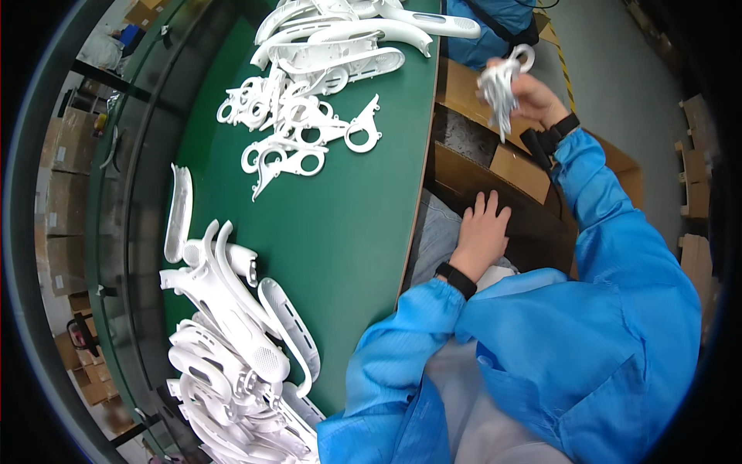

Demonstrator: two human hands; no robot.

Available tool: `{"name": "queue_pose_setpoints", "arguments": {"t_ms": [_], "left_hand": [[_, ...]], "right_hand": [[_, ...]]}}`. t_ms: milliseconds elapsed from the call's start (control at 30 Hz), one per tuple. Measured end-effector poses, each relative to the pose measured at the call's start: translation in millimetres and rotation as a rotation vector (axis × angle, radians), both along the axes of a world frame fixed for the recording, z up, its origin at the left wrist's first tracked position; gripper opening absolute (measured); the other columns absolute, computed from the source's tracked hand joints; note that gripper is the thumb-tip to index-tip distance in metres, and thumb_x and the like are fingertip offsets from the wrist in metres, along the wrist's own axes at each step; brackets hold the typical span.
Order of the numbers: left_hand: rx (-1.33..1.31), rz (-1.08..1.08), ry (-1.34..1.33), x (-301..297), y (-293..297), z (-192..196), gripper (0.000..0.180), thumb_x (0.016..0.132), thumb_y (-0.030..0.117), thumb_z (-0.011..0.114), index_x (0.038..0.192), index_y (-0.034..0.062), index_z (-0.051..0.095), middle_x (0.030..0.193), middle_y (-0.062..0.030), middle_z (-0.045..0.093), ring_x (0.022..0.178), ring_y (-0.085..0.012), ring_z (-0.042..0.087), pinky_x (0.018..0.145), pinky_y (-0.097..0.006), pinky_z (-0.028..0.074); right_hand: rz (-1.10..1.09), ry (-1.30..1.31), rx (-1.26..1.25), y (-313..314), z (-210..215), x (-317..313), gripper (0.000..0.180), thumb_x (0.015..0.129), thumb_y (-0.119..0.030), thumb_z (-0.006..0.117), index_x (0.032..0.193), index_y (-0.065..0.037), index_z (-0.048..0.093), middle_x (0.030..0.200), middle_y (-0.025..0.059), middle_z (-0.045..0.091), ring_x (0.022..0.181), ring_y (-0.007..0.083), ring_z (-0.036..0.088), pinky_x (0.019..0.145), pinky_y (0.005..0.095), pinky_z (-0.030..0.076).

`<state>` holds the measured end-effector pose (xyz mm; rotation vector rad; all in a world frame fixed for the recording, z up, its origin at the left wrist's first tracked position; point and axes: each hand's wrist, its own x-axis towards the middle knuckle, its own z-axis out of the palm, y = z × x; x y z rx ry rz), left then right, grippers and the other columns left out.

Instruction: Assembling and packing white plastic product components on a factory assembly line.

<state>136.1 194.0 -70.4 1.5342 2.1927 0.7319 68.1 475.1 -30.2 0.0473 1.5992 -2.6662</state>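
Right grip (pixel 533 99): fingers closed round a bunch of white ringed brackets (pixel 501 87), held up by the open cardboard box (pixel 522 174), right of the table (pixel 352 224). Risk: single pieces slipping out, as several jut past the fingers; a fall to the floor (pixel 618 108) could scuff them.

Left grip (pixel 481 243): fingers spread, holding nothing, over the box's near side; contact cannot be told.

Loose ringed brackets (pixel 297 145), overlapping on the table. Risk: rings snagging when one is lifted.

Curved white shells (pixel 232 313), heaped, near end. Risk: sliding, if the left sleeve (pixel 394 340) nudges them.
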Motion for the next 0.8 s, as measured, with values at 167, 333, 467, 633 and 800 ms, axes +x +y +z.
{"name": "queue_pose_setpoints", "arguments": {"t_ms": [167,333,467,633,800], "left_hand": [[-0.094,-0.072,-0.129,10,13,11,0.049,0.077,0.025,0.069,0.121,0.0076,0.056,0.132,-0.0196,0.045,0.125,-0.0368,0.04,0.096,-0.046,0.04],[-0.11,-0.028,-0.24,-1,9,9,0.05,0.078,0.028,0.067,0.122,0.0066,0.055,0.127,-0.0184,0.049,0.118,-0.037,0.044,0.097,-0.046,0.04],[-0.262,0.169,-0.536,-17,14,-40,0.053,0.084,0.033,0.064,0.127,0.0059,0.05,0.126,-0.0184,0.05,0.118,-0.037,0.047,0.098,-0.043,0.041],[-0.273,0.266,-0.575,-22,6,-39,0.054,0.083,0.033,0.064,0.127,0.0044,0.049,0.125,-0.0211,0.051,0.117,-0.0374,0.049,0.097,-0.042,0.041],[-0.189,0.296,-0.593,-27,15,-35,0.051,0.083,0.032,0.063,0.125,0.0064,0.051,0.127,-0.0213,0.05,0.115,-0.0365,0.051,0.095,-0.041,0.043]], "right_hand": [[0.027,0.227,0.273,-59,94,-42,0.05,0.085,-0.021,0.063,0.132,-0.013,0.047,0.108,0.0067,0.061,0.076,0.0089,0.061,0.047,0.0178,0.042],[0.135,0.187,0.369,-167,113,-118,0.038,0.085,-0.02,0.067,0.12,-0.012,0.057,0.093,0.0001,0.065,0.076,0.008,0.064,0.053,0.0213,0.049],[0.148,0.141,0.437,-215,96,-173,0.038,0.081,-0.017,0.07,0.117,-0.009,0.059,0.1,0.0071,0.065,0.076,0.0129,0.064,0.052,0.024,0.052],[0.175,0.075,1.147,-246,116,-187,0.069,0.071,-0.015,0.073,0.134,-0.009,0.045,0.122,0.0189,0.051,0.083,0.0243,0.063,0.057,0.0309,0.057],[0.316,0.217,1.222,-249,127,-196,0.083,0.064,-0.015,0.076,0.139,-0.017,0.04,0.142,0.0216,0.031,0.104,0.0313,0.058,0.066,0.0381,0.056]]}}
